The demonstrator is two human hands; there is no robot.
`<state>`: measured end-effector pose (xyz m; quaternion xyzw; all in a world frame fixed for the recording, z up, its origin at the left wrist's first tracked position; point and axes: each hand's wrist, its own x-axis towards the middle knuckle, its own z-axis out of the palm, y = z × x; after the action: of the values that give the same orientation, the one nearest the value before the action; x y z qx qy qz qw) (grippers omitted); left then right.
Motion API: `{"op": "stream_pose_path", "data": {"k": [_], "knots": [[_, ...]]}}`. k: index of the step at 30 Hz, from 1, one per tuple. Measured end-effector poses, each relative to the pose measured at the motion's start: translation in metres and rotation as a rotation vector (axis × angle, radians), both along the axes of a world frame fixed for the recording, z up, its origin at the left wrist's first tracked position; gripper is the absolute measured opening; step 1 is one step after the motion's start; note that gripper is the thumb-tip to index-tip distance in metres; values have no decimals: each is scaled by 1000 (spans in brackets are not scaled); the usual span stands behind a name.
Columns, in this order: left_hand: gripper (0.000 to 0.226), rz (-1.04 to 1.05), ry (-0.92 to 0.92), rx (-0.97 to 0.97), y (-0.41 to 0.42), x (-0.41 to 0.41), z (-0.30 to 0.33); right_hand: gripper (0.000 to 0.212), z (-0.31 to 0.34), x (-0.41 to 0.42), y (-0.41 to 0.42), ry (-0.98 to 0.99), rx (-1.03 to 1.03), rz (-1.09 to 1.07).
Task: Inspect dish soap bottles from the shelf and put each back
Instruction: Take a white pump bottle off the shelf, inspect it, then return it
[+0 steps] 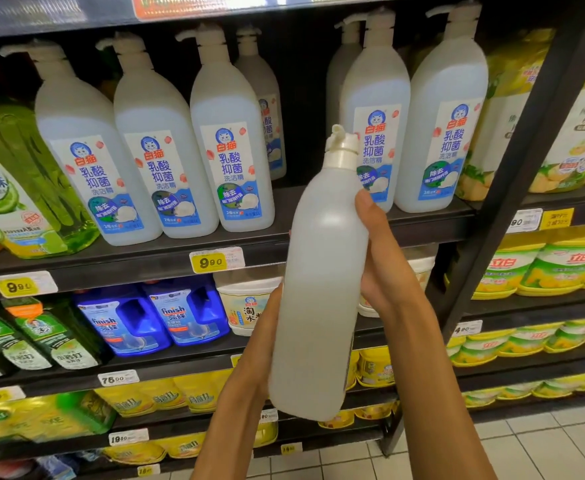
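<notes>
head view: both hands grip a smooth, translucent bottle.

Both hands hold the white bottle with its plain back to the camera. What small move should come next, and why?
Probably turn the bottle about its axis, so its label faces the camera. Right hand and left hand hold it, and only blank plastic shows.

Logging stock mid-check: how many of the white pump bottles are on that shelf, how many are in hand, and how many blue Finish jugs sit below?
White pump bottles on the shelf: 7
White pump bottle held in both hands: 1
Blue Finish jugs: 2
Total: 10
</notes>
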<state>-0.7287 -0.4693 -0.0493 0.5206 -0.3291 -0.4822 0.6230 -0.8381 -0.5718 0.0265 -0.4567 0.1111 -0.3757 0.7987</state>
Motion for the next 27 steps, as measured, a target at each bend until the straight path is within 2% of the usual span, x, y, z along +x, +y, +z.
{"op": "stream_pose_path", "data": {"k": [2, 4, 8, 11, 16, 18, 22, 27], "knots": [[23, -27, -37, 48, 0, 3, 1, 46, -3, 4, 1, -15, 37, -59], [35, -40, -66, 75, 4, 5, 3, 36, -4, 3, 0, 15, 22, -140], [69, -123, -70, 52, 14, 6, 7, 42, 0, -1, -1, 84, -61, -277], [86, -90, 26, 26, 13, -2, 5, 39, 2, -3, -3, 113, -82, -241], [72, -111, 337, -50, 11, -4, 4, 40, 7, -5, -8, 44, -61, -108], [64, -136, 383, -59, 11, -8, 6, 36, 8, -4, -8, -21, 2, -64], [63, -140, 271, 27, 13, -10, 9, 37, 4, -4, -11, -56, 43, -110], [66, -147, 133, 31, 18, -8, 22, 41, 8, -9, -13, 6, -75, -208]]}}
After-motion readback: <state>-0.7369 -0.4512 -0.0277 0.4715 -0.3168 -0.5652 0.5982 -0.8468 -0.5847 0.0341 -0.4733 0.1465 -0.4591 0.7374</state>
